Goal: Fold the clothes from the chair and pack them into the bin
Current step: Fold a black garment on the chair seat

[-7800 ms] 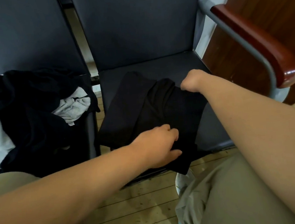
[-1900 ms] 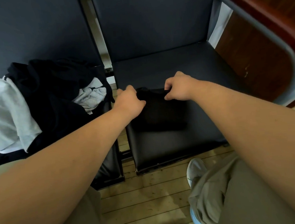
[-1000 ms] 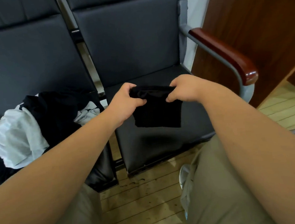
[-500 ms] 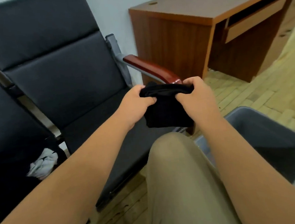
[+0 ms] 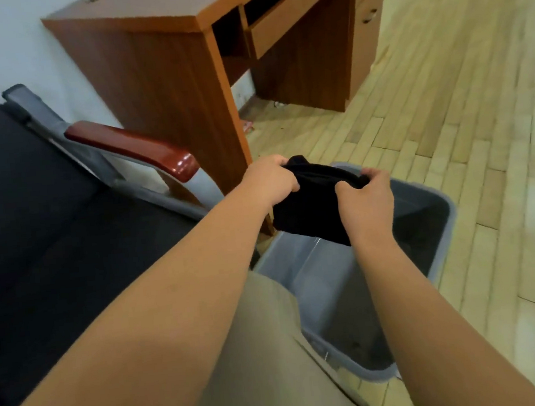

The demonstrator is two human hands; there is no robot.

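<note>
1. Garment [image 5: 309,212]: a folded black cloth held in the air over the open mouth of the grey plastic bin [image 5: 325,282], near the bin's far-left corner and resting on nothing.
2. The left hand [image 5: 272,179] pinches the cloth's top left corner with curled fingers. The right hand [image 5: 364,202] grips the top right edge, thumb in front.
3. The bin stands on the wooden floor [image 5: 446,122], just beside the chair seat [image 5: 70,252] and near the desk [image 5: 168,82] side panel. A khaki trouser leg [image 5: 266,348] hides its near-left rim. Open floor lies to its right.
4. Half a second earlier the cloth hung before the armrest [image 5: 135,148], left of the bin. It is now above the bin, with both grips unchanged.
</note>
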